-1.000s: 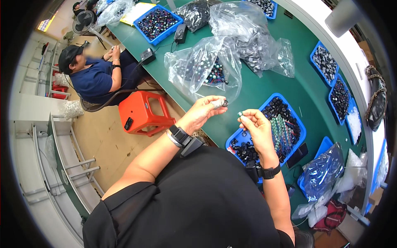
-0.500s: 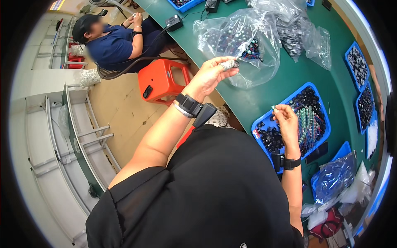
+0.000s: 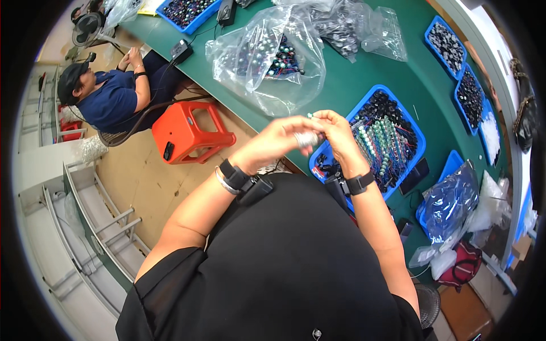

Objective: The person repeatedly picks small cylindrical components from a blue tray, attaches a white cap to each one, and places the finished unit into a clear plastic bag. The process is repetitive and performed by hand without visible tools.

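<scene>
My left hand (image 3: 276,142) and my right hand (image 3: 335,133) meet above the near left rim of a blue tray (image 3: 422,139). The left fingers are curled, with a whitish wrap (image 3: 307,140) around one. A small dark piece (image 3: 321,137) shows at their tips, partly hidden by the right hand. My right thumb and fingers are pinched together by a tiny pale green piece (image 3: 310,115). In the tray lie rows of greenish bead-like parts with coloured wires (image 3: 387,139) and loose black pieces (image 3: 384,107).
A clear plastic bag (image 3: 267,62) of wired bead-like parts lies on the green table (image 3: 364,71). Blue trays (image 3: 446,45) line the right side. A phone-like black object (image 3: 414,176) touches the tray. An orange stool (image 3: 190,128) and a seated person (image 3: 114,91) are left.
My hands have come together; they were apart before, the right one over the tray. The view has shifted, so the table things appear further left.
</scene>
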Action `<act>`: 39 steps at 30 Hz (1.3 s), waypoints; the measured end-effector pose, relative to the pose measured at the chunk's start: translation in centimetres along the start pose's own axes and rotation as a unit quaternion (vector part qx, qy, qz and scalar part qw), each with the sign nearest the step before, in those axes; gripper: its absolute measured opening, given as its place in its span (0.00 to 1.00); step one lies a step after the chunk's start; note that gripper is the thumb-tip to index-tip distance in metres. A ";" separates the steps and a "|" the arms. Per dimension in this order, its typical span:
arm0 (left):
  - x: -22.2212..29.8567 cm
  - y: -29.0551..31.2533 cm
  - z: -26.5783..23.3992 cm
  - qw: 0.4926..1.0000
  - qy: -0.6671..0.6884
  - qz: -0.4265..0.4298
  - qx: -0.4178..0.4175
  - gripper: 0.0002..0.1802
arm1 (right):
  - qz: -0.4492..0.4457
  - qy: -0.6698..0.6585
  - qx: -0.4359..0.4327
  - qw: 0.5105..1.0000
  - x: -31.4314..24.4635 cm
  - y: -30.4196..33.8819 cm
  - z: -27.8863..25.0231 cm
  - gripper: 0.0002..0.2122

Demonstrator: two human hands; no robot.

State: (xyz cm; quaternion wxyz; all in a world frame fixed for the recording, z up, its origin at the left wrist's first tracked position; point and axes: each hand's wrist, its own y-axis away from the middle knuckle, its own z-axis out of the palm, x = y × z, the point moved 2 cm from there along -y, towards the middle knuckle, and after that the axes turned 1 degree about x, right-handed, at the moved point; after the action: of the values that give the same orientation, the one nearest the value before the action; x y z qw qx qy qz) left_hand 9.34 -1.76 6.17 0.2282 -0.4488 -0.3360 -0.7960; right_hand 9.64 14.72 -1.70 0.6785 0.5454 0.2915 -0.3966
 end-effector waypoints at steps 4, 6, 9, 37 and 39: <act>0.0 -0.1 4.0 0.949 -0.274 0.118 -0.101 0.26 | 0.022 -0.036 0.025 0.999 -0.5 -1.5 0.5 0.07; 0.4 0.4 4.6 0.870 -0.445 0.189 -0.097 0.35 | 0.043 -0.057 0.041 0.997 -0.8 -2.1 1.0 0.06; 0.3 1.2 3.2 0.774 -0.599 0.158 -0.129 0.38 | 0.062 -0.117 0.048 0.990 -0.5 -2.9 1.4 0.06; -1.3 0.9 -0.8 0.954 -0.290 -0.029 -0.074 0.39 | -0.121 -0.088 0.127 0.981 -0.3 -1.8 4.1 0.05; -1.4 0.4 -1.5 0.987 -0.124 -0.059 -0.083 0.32 | -0.134 -0.111 0.153 0.973 -0.1 -2.3 3.0 0.04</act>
State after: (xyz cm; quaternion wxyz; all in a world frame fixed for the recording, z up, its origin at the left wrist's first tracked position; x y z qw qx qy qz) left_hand 9.41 -3.04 4.49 0.0995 -0.5408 -0.3202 -0.7714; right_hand 7.49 11.59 -2.05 0.5557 0.5511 0.2208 -0.5820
